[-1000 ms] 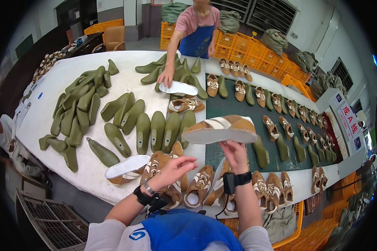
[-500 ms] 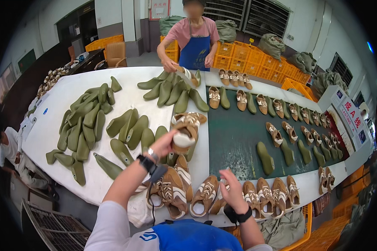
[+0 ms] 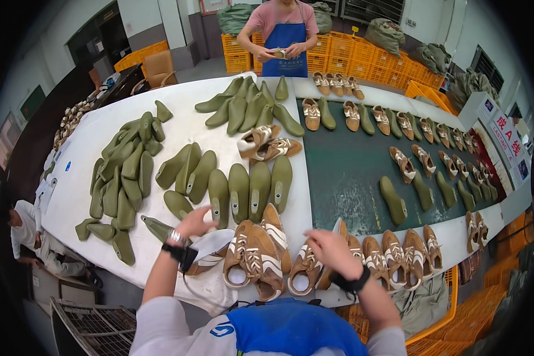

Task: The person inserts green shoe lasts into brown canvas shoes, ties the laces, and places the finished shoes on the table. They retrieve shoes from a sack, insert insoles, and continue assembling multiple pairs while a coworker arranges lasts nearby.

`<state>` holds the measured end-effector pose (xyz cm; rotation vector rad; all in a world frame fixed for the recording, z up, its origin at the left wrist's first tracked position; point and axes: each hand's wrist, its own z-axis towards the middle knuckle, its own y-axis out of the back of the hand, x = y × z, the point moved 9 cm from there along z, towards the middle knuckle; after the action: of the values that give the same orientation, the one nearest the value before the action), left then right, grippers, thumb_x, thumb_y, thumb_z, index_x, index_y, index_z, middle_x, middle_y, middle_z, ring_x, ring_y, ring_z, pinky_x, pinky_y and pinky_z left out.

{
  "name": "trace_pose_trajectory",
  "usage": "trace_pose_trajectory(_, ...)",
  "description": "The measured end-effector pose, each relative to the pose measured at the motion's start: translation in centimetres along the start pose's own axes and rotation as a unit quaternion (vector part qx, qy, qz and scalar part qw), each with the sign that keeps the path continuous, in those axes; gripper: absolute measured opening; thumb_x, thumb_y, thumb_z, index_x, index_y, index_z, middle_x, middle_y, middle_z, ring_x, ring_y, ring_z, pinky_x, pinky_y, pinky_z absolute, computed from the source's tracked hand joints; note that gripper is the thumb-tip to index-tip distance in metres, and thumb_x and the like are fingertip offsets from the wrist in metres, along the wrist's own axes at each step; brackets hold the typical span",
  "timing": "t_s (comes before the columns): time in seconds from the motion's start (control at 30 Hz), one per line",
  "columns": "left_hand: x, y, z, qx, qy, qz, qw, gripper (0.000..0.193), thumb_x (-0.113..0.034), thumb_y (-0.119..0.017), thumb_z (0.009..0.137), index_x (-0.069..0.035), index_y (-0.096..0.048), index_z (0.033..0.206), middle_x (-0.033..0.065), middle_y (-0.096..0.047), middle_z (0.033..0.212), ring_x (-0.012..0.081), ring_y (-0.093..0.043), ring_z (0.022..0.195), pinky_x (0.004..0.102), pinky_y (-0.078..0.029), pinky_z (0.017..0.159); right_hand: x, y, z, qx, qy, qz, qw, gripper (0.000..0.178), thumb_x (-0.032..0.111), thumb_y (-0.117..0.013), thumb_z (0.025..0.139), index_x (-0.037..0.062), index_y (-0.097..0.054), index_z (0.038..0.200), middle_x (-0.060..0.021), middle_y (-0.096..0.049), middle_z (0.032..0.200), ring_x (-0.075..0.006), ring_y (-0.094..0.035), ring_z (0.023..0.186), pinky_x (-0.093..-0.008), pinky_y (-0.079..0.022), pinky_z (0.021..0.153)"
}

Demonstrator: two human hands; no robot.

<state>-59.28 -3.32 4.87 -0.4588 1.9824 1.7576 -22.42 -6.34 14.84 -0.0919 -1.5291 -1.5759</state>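
My left hand (image 3: 197,222), fingers stretched out and holding nothing, hovers over the white table beside a white insole-shaped piece (image 3: 212,242) and a green shoe last (image 3: 218,196). My right hand (image 3: 333,250) has bent fingers slightly apart, with nothing visible in them. It hangs over a row of brown-and-white sneakers (image 3: 305,267) along the near edge and partly hides some. Between my hands stand more such sneakers (image 3: 252,255), close together. Two sneakers (image 3: 258,139) lie farther off, behind several upright lasts (image 3: 239,190).
Heaps of green lasts (image 3: 118,172) cover the left of the white table (image 3: 59,196). On the right, a dark green belt (image 3: 338,190) carries sneakers and lasts in rows. Across the table, a co-worker (image 3: 288,35) holds a shoe. Orange crates (image 3: 350,50) stand behind; someone sits at left.
My left hand has let go of a sneaker, which lies with another behind the lasts, and has come nearer to me. The co-worker has lifted a shoe off the table toward the apron.
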Motion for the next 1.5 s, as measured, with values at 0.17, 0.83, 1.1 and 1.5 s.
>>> trace_pose_trajectory(0.17,4.0,-3.7,-11.3,-0.039,0.173,0.198,0.964,0.096,-0.057,-0.074,0.062,-0.008,-0.039,0.137,0.0201,-0.037,0.141,0.0443,-0.034,0.128,0.0516,-0.038,0.099,-4.0,-7.6,12.9,0.166,-0.078,-0.149,0.972,0.027,0.022,-0.057,0.084,0.0100,-0.058,0.109,-0.0185,-0.066,0.095,-0.0364,-0.063,0.089,-0.0460,-0.050,0.076)
trace_pose_trajectory(0.83,4.2,-8.4,-15.6,-0.055,0.236,0.159,0.957,0.123,-0.046,-0.086,0.047,0.003,-0.023,0.140,0.0222,-0.052,0.118,0.0390,-0.053,0.104,0.0455,-0.046,0.088,-23.3,5.9,9.7,-0.054,-0.285,0.298,0.910,0.023,0.029,-0.052,0.087,0.0187,-0.051,0.107,-0.0084,-0.058,0.077,-0.0232,-0.053,0.059,-0.0351,-0.041,0.050)
trace_pose_trajectory(1.1,2.7,-8.5,-16.4,-0.105,0.241,0.205,0.943,0.117,-0.039,-0.085,0.048,0.002,-0.025,0.139,0.0194,-0.050,0.115,0.0388,-0.053,0.101,0.0454,-0.047,0.083,-28.9,3.1,4.5,0.086,-0.236,-0.174,0.952,0.030,0.029,-0.053,0.087,0.0253,-0.052,0.117,-0.0181,-0.066,0.093,-0.0376,-0.063,0.089,-0.0471,-0.050,0.077)
trace_pose_trajectory(1.5,-2.3,-0.5,-19.7,-0.288,0.247,-0.190,0.905,0.067,-0.015,-0.072,0.072,-0.001,-0.042,0.129,0.0157,-0.061,0.107,0.0289,-0.060,0.097,0.0377,-0.049,0.084,-27.4,5.7,4.0,0.046,-0.210,-0.199,0.956,0.055,0.016,-0.058,0.080,0.0184,-0.042,0.133,-0.0248,-0.059,0.101,-0.0401,-0.062,0.089,-0.0468,-0.051,0.077)
